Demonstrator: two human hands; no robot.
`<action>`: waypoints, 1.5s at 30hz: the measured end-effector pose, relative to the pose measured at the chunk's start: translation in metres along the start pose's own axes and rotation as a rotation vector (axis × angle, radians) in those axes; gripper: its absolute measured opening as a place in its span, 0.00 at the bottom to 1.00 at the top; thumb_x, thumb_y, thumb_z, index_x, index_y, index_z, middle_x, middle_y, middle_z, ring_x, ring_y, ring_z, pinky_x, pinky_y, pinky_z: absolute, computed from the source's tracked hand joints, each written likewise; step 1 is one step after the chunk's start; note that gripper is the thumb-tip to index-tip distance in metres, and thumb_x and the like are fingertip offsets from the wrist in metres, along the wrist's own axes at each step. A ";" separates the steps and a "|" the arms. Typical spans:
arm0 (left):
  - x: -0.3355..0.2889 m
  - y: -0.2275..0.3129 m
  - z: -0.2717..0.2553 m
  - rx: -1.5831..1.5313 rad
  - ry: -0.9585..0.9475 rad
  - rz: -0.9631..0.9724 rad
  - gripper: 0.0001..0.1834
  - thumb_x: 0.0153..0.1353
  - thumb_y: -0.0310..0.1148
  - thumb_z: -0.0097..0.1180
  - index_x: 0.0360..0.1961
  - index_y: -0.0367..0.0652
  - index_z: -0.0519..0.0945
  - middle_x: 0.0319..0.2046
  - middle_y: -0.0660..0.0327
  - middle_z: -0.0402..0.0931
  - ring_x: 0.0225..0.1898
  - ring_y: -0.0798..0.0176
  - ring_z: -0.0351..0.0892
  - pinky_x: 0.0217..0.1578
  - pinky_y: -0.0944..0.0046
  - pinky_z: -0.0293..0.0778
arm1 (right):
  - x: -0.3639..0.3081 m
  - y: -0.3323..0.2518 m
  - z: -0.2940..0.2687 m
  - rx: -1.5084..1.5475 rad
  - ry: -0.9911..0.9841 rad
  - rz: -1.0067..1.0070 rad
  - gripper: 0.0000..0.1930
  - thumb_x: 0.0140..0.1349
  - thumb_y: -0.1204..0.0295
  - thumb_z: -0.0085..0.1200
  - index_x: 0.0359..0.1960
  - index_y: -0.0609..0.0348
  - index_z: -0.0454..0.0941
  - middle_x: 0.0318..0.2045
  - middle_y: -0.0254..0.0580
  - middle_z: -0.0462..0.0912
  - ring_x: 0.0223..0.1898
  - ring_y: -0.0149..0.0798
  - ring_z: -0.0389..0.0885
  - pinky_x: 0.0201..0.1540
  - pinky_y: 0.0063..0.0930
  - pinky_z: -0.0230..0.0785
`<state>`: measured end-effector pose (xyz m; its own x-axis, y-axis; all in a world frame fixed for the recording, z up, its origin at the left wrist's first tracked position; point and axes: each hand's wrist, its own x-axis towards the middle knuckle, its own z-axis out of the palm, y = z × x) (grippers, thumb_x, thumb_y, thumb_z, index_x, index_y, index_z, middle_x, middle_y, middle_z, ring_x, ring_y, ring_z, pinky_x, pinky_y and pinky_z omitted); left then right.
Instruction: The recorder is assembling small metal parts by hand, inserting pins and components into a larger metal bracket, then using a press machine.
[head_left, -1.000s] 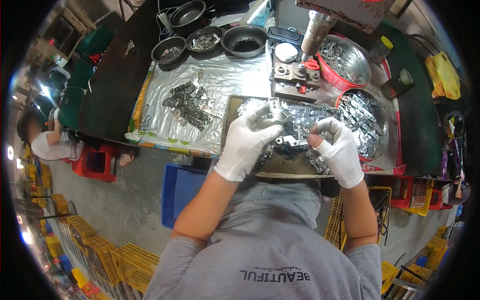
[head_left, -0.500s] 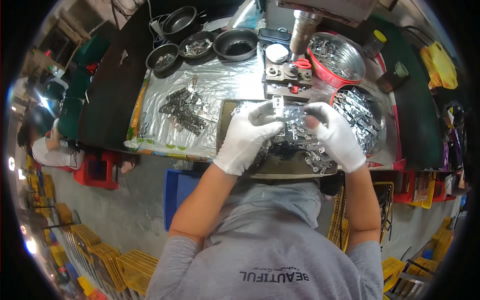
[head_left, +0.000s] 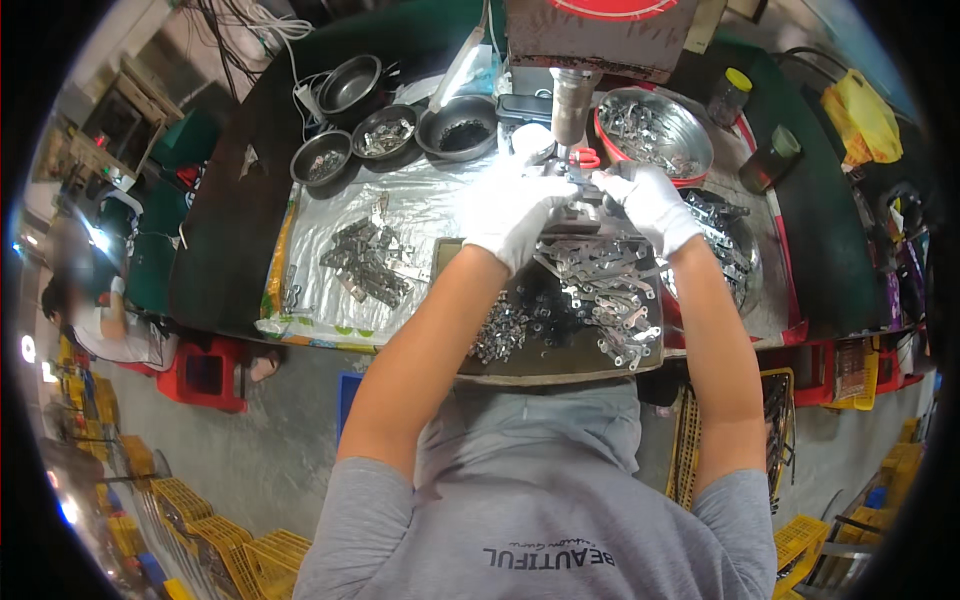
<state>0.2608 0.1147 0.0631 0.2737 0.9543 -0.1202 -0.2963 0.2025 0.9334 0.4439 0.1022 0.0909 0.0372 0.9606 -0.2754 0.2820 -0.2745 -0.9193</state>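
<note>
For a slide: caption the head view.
Gloved left hand and right hand at a press, beyond a tray of metal parts.

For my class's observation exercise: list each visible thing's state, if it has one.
Left hand, gloved, grip unclear
Right hand, gloved, grip unclear
Metal parts, loose on the tray
Red basin, uncovered, holding parts
Yellow-lidded jar, closed
Bowl of black parts, uncovered, partly filled
Press spindle, above the fixture, contact unclear
Yellow bag, crumpled

Grey printed T-shirt (head_left: 540, 520), white-gloved hands (head_left: 650, 208)
</note>
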 end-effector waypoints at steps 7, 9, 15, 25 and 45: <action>0.019 0.002 -0.006 0.145 -0.015 -0.019 0.24 0.57 0.23 0.58 0.55 0.53 0.77 0.41 0.75 0.78 0.36 0.80 0.73 0.31 0.76 0.65 | 0.046 0.024 0.000 0.017 -0.002 -0.102 0.08 0.64 0.72 0.58 0.34 0.65 0.82 0.24 0.31 0.80 0.24 0.24 0.74 0.30 0.22 0.68; 0.019 0.003 -0.005 0.149 -0.008 -0.019 0.23 0.57 0.23 0.58 0.55 0.53 0.77 0.41 0.76 0.79 0.36 0.80 0.73 0.31 0.76 0.65 | 0.043 0.019 0.001 0.005 0.013 -0.105 0.07 0.64 0.72 0.59 0.33 0.65 0.82 0.24 0.31 0.80 0.24 0.24 0.74 0.29 0.22 0.68; 0.025 0.004 -0.005 0.184 -0.005 0.007 0.23 0.57 0.23 0.59 0.55 0.53 0.78 0.41 0.75 0.79 0.35 0.80 0.73 0.31 0.76 0.66 | 0.040 0.009 0.002 0.016 0.027 -0.114 0.05 0.62 0.75 0.59 0.33 0.65 0.82 0.24 0.32 0.80 0.22 0.25 0.73 0.27 0.22 0.66; 0.031 -0.003 -0.008 0.200 -0.022 0.039 0.24 0.56 0.20 0.57 0.55 0.50 0.77 0.39 0.73 0.78 0.32 0.79 0.73 0.28 0.77 0.66 | 0.049 0.020 0.000 -0.015 0.027 -0.093 0.07 0.65 0.70 0.57 0.34 0.61 0.82 0.22 0.31 0.78 0.19 0.26 0.72 0.20 0.23 0.64; 0.043 0.033 -0.012 0.408 0.036 -0.022 0.08 0.64 0.32 0.56 0.40 0.42 0.82 0.32 0.64 0.80 0.27 0.73 0.75 0.24 0.74 0.68 | 0.036 0.012 -0.014 -0.091 -0.030 -0.049 0.11 0.62 0.65 0.64 0.36 0.61 0.83 0.26 0.30 0.80 0.26 0.24 0.75 0.32 0.21 0.69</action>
<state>0.2518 0.1647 0.0850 0.2416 0.9593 -0.1462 0.0985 0.1256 0.9872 0.4622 0.1342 0.0735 -0.0074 0.9707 -0.2403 0.3689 -0.2207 -0.9029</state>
